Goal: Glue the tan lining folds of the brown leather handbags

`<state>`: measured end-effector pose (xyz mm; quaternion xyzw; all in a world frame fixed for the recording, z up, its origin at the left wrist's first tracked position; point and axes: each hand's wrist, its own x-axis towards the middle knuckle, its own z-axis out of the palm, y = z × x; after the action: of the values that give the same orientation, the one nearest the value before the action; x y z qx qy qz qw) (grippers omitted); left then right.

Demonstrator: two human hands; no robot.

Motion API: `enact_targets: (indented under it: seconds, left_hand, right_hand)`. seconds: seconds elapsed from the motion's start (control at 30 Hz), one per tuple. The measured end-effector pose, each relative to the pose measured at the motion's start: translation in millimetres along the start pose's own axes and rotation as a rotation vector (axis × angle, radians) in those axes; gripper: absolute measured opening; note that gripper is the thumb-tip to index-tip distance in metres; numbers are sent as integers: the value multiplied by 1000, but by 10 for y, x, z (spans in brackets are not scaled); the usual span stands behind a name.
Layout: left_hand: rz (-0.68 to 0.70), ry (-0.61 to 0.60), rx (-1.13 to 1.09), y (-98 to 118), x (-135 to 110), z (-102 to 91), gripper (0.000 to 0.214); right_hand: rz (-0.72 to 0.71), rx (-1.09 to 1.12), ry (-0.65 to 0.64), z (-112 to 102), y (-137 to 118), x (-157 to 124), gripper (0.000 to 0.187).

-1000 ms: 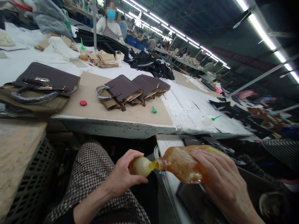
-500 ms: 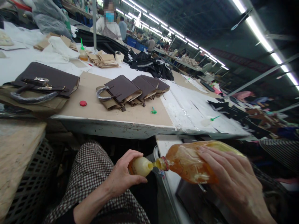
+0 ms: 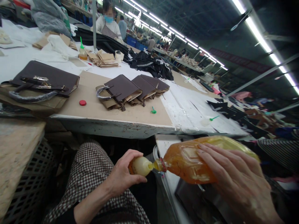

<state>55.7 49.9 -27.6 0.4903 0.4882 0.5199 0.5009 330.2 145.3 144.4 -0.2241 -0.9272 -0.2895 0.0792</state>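
Observation:
My left hand [image 3: 123, 174] is wrapped round a small cream squeeze bottle [image 3: 141, 166], its open neck turned to the right. Fingers curled over its side, my right hand [image 3: 238, 177] grips a large clear plastic bottle [image 3: 189, 161] of amber liquid, tilted with its mouth toward the small bottle. The two necks meet or nearly meet; whether they touch I cannot tell. On the table beyond lie a red cap [image 3: 82, 102] and a green nozzle cap [image 3: 153, 110].
Dark brown handbags [image 3: 46, 79] and several smaller brown bag pieces [image 3: 123, 88] lie on the brown board [image 3: 93, 110]. Another glue bottle [image 3: 82, 53] with a green nozzle stands behind. A plastic crate [image 3: 28, 180] is at lower left. A masked person [image 3: 108, 28] stands across the table.
The large bottle's base has risen a little and moved right with my right hand, and its mouth has shifted slightly left. My left hand and the small bottle have hardly moved.

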Motion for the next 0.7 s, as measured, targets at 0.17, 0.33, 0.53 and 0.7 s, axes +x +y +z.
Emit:
enact_targets:
  seconds: [0.17, 0.33, 0.53, 0.7]
  left_hand:
    - [1, -1, -3, -12, 7, 5, 64]
    - [-1, 5, -2, -8, -7, -2, 65]
    - [-9, 8, -12, -19, -13, -14, 66]
    - [-6, 16, -16, -51, -10, -11, 65]
  right_hand:
    - [6, 5, -25, -21, 15, 22, 63]
    - [2, 3, -37, -46, 44, 19, 66]
    - [4, -4, -7, -61, 36, 21, 65]
    - [-29, -20, 2, -82, 52, 51, 68]
